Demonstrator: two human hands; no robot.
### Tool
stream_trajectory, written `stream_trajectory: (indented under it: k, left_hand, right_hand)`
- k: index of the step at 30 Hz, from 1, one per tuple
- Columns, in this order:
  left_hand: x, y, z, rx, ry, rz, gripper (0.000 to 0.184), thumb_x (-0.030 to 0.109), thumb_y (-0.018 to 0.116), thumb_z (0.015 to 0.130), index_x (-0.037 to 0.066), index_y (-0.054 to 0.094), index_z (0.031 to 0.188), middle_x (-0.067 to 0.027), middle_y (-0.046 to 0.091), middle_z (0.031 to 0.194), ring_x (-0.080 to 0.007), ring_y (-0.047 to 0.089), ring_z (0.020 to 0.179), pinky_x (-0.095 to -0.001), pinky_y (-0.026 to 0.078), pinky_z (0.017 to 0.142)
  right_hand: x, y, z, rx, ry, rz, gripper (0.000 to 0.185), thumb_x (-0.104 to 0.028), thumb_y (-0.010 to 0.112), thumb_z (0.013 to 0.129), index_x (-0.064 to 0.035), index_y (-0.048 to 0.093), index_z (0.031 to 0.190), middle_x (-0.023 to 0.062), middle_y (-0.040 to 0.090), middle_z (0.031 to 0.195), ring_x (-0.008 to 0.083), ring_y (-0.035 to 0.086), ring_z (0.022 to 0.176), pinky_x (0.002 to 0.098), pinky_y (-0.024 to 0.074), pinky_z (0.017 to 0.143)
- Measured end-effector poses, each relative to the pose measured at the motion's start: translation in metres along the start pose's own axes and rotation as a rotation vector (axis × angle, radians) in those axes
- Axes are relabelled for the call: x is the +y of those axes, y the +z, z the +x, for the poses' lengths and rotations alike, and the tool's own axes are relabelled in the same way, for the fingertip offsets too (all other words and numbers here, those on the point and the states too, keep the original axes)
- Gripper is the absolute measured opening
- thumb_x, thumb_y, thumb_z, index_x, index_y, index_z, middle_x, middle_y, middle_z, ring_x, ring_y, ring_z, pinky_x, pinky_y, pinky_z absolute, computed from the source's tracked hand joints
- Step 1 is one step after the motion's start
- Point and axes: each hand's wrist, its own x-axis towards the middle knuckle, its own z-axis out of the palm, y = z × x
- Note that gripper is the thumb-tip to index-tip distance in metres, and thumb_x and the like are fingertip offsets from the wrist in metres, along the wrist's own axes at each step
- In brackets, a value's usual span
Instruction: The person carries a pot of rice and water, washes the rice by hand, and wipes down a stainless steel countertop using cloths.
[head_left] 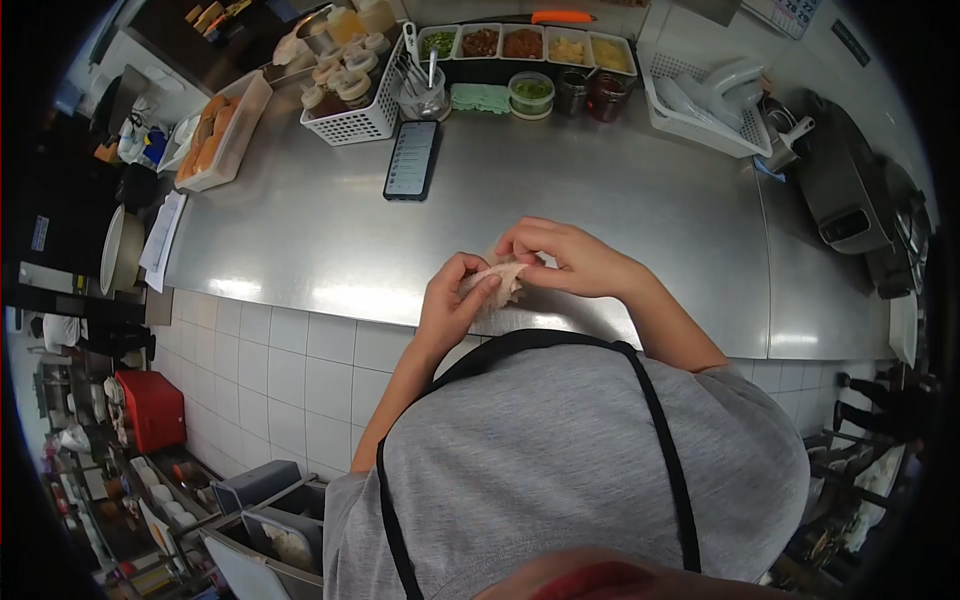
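Note:
Near the front edge of the steel counter (330, 235), both my hands are on a crumpled, pale pinkish cloth-like piece (508, 282). My left hand (456, 298) pinches its left side between thumb and fingers. The fingers of my right hand (562, 260) are bent onto its upper right side, thumb and fingertips close together. The piece hangs in loose folds between the two hands, just above the counter. Its exact material is too small to tell.
A phone (411, 160) lies beyond my hands. Along the back stand a white basket of bottles (350, 124), ingredient tubs (522, 46), dark jars (606, 98) and another white basket (700, 118). A bread container (226, 140) is at left, a dark appliance (845, 190) at right.

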Motion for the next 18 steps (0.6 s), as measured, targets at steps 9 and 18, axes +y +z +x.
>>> stream_trajectory:
  k: [9,18]
  left_hand:
    - [0.035,-0.006,-0.006,0.132,0.402,0.154,0.045,0.023,0.067,0.072,0.003,0.045,0.106,-0.0088,0.048,0.097,-0.0207,0.048,0.089,-0.0332,0.037,0.081]
    - [0.046,0.018,-0.002,0.294,0.687,0.388,0.055,0.02,0.078,0.062,0.004,0.042,0.101,-0.0083,0.05,0.083,-0.0198,0.053,0.077,-0.0297,0.043,0.067]
  right_hand:
    - [-0.039,0.011,0.029,0.217,0.083,0.21,0.017,-0.011,0.061,0.077,-0.006,0.046,0.082,-0.0013,0.046,0.074,0.0062,0.044,0.067,0.0204,0.037,0.059]
    - [-0.025,0.022,0.032,0.273,0.106,0.463,0.018,-0.012,0.062,0.08,-0.0069,0.045,0.084,-0.0036,0.047,0.075,0.0022,0.046,0.071,0.0171,0.038,0.06]
